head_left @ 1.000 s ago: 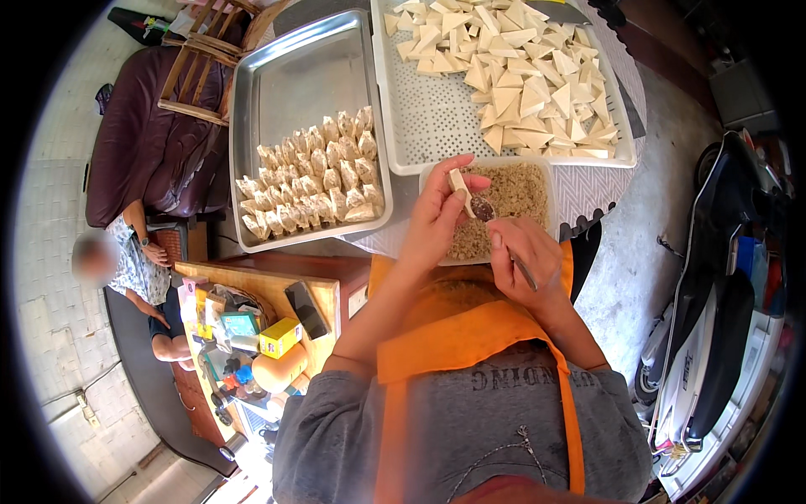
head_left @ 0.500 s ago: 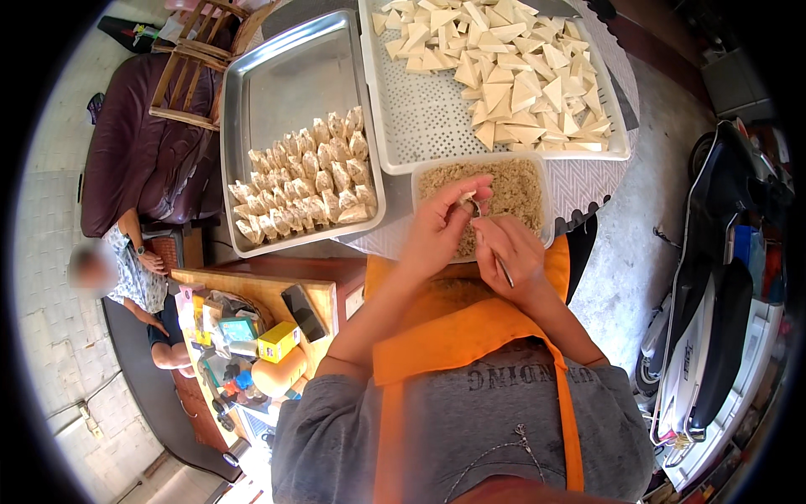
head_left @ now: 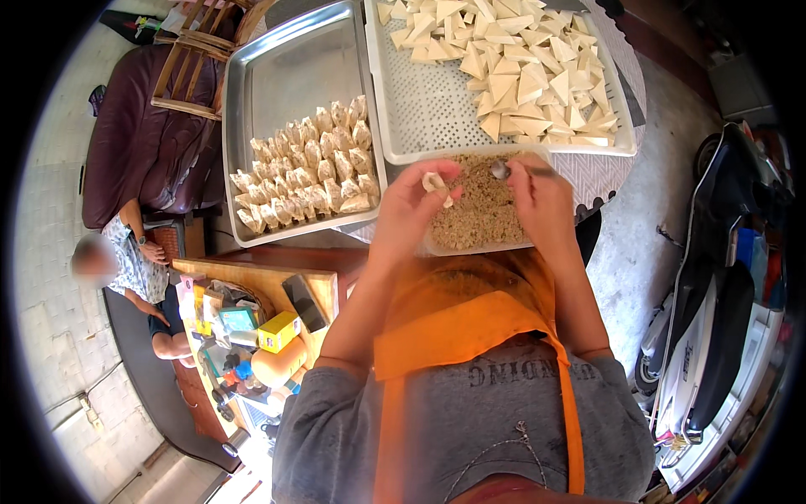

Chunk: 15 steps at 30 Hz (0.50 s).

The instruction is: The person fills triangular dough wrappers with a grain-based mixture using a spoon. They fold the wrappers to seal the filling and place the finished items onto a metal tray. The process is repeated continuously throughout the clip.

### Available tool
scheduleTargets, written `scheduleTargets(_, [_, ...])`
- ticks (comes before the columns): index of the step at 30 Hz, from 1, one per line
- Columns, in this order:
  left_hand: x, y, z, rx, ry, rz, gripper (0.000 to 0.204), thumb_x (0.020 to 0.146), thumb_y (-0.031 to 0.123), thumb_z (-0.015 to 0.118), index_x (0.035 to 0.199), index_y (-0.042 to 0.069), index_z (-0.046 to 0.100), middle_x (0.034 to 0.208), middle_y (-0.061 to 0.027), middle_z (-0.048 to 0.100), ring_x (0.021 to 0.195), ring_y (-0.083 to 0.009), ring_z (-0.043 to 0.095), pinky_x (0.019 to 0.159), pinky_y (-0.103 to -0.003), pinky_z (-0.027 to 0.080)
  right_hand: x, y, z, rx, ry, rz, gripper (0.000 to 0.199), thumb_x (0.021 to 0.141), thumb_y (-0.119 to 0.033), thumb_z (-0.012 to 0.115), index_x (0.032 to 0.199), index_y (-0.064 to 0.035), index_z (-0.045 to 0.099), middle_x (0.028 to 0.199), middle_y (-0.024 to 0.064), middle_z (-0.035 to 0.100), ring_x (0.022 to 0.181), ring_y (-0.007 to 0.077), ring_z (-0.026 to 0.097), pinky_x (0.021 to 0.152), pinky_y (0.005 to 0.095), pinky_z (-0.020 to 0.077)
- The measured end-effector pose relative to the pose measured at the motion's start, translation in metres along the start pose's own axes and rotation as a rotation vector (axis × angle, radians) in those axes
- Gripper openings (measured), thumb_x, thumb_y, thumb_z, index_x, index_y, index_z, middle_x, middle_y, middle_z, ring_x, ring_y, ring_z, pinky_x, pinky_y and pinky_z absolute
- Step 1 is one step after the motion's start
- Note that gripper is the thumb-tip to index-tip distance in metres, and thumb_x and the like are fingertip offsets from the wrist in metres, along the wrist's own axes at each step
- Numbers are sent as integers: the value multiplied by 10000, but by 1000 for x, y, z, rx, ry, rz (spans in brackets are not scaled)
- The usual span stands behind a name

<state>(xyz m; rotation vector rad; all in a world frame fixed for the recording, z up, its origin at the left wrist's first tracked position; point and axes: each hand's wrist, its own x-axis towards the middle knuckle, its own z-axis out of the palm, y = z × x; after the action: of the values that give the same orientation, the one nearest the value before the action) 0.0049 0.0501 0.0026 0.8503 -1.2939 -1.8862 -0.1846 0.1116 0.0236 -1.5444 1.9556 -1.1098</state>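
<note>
My left hand (head_left: 405, 206) pinches a small pale tofu triangle (head_left: 434, 181), its opened side partly showing, over the left rim of the filling tub. My right hand (head_left: 544, 202) grips a metal spoon (head_left: 500, 169), its bowl down at the brown minced filling (head_left: 477, 214) in the far part of the tub. The white plastic tub (head_left: 483, 249) stands right in front of me. Further left, a metal tray (head_left: 294, 76) holds rows of filled tofu pieces (head_left: 315, 172) in its near half. Behind the tub, a white perforated tray (head_left: 420, 113) carries a heap of pale tofu triangles (head_left: 525, 71).
Left of me stands a wooden table (head_left: 252, 273) with a dark phone (head_left: 302, 302), a yellow box (head_left: 279, 332) and other small goods. Beyond it a person (head_left: 134, 265) sits near a maroon sofa (head_left: 138, 134). A scooter (head_left: 705, 336) is parked at my right.
My hands have moved apart. The right one took the spoon from the tofu piece to the filling at the right; the left drew slightly left, keeping the tofu.
</note>
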Motion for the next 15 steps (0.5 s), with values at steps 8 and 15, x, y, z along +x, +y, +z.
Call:
scheduleTargets(8, [-1,17,9,-31,54,-102,311,901,-15,405,1177,6,546,1186,-98,583,1108,-170,564,930,-336,488,-3,33,29,390,-311,225,274,964,-181,458,915,47,602,705,139,631,622,242,611,546,337,485])
scheduleTargets(15, [8,-3,18,59,-40,-29,443,803,-66,392,1200,28,565,1149,-30,595,1019,-100,558,785,-211,444,-23,30,-16,884,-121,341,215,979,-159,476,982,-1,621,724,38,615,575,70,522,509,204,425])
